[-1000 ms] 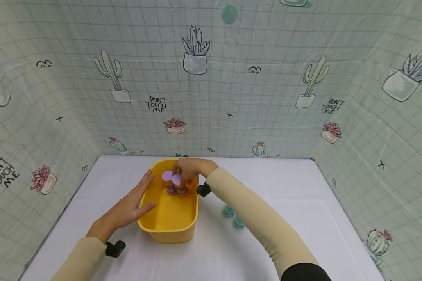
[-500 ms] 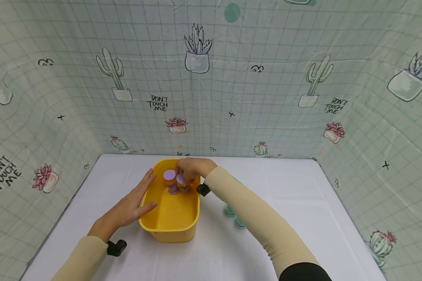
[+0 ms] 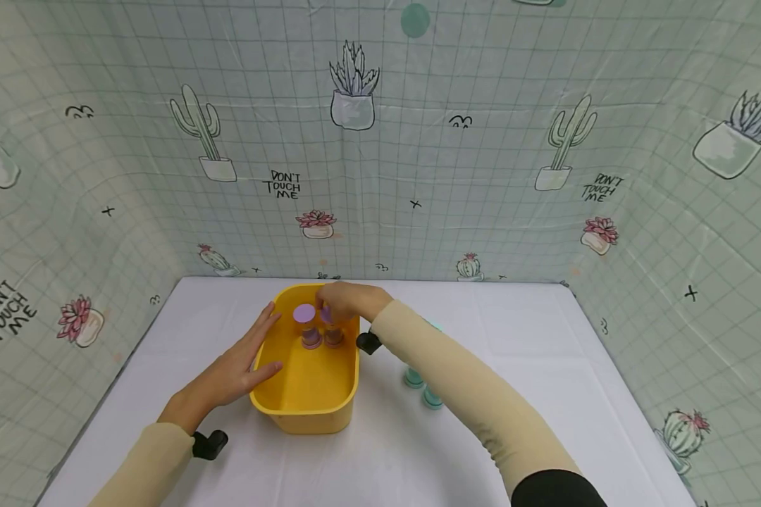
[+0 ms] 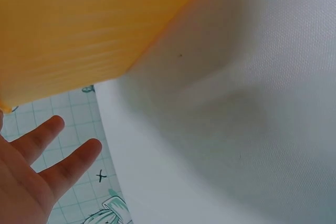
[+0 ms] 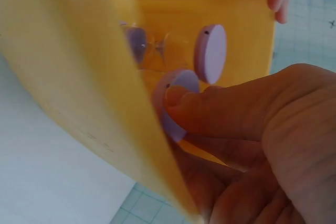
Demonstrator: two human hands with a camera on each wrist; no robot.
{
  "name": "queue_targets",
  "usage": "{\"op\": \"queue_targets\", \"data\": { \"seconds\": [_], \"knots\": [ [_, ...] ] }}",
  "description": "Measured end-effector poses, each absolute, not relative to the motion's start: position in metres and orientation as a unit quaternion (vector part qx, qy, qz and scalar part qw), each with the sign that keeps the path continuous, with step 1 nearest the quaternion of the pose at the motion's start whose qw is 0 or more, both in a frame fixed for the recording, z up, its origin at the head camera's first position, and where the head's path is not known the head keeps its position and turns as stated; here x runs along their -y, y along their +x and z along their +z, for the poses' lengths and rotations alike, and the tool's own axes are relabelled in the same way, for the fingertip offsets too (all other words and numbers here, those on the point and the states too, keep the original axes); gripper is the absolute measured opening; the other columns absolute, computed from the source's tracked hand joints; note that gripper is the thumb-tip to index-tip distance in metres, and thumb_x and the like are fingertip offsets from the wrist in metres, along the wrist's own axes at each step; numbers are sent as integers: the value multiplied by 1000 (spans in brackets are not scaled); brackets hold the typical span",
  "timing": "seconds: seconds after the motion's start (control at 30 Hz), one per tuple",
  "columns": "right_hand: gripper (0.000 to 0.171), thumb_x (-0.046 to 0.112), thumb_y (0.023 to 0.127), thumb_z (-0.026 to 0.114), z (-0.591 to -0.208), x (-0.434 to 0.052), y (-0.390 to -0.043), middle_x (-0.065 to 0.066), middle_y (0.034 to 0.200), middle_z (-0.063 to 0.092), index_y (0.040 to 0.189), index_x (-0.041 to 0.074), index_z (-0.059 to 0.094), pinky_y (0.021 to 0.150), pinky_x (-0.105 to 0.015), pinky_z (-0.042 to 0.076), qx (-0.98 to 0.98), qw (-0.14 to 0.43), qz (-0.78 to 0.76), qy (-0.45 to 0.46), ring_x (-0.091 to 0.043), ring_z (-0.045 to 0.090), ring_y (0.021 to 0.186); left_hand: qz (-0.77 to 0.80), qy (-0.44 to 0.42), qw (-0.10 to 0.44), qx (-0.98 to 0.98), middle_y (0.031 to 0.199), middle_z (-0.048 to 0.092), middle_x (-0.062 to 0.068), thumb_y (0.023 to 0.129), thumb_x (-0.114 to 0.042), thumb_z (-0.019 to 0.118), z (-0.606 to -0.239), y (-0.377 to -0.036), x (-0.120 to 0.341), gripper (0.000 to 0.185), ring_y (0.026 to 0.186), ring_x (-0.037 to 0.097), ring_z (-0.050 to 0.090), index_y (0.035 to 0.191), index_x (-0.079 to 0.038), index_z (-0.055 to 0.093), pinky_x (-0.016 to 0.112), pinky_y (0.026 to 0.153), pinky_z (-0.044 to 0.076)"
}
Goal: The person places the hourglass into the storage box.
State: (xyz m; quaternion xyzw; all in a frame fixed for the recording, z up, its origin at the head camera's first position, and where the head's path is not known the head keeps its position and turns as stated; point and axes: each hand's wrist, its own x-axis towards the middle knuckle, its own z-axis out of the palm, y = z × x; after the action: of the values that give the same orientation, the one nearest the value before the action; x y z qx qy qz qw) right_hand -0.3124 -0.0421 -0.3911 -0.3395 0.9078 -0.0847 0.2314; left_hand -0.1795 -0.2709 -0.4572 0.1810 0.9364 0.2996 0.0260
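Note:
A yellow plastic bin stands on the white table. Inside it, towards the far end, are two small hourglass sand timers with purple ends. The left one stands upright, untouched; its purple cap shows in the right wrist view. My right hand reaches over the right rim and pinches the cap of the other sand timer between thumb and fingers. That timer's lower end is near the bin floor; whether it touches cannot be told. My left hand rests against the bin's left rim, fingers straight and spread.
Right of the bin, partly behind my right sleeve, stand green-ended pieces, among them a nearer one and a farther one. White table surrounds the bin. A cactus-print cloth forms the back and sides.
The gripped sand timer has shifted slightly right and away, widening the gap from the other timer. The left timer now leans less. My left hand has stayed on the rim.

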Motion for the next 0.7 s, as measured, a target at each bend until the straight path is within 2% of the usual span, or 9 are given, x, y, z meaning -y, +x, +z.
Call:
{"op": "queue_targets", "data": {
  "seconds": [0.2,0.3,0.53,0.7],
  "knots": [
    [40,12,98,68,-376,30,-312,-14,138,63,137,6,62,107,-38,54,-895,226,-144,-357,-27,60,122,301,183,27,-935,175,-1,10,100,-43,59,-457,-179,271,85,156,47,19,166,-12,15,70,119,26],
    [41,12,98,67,-369,17,-313,-16,140,62,138,5,61,107,-38,54,-881,215,-205,-369,-29,59,129,306,187,25,-933,175,-1,11,101,-41,58,-457,-179,271,83,156,48,19,166,-11,16,70,119,26],
    [36,20,100,66,-369,-21,-319,-14,133,68,133,4,65,99,-34,59,-852,145,-324,-385,-27,69,119,310,189,24,-931,175,-1,12,101,-38,59,-458,-178,272,82,156,48,18,166,-10,16,69,120,24],
    [42,24,98,69,-376,-51,-317,-14,136,66,134,4,63,104,-40,56,-844,125,-360,-377,-30,68,119,310,188,25,-931,175,-2,10,101,-40,59,-459,-178,272,83,156,47,17,166,-11,15,70,120,24]
  ]
}}
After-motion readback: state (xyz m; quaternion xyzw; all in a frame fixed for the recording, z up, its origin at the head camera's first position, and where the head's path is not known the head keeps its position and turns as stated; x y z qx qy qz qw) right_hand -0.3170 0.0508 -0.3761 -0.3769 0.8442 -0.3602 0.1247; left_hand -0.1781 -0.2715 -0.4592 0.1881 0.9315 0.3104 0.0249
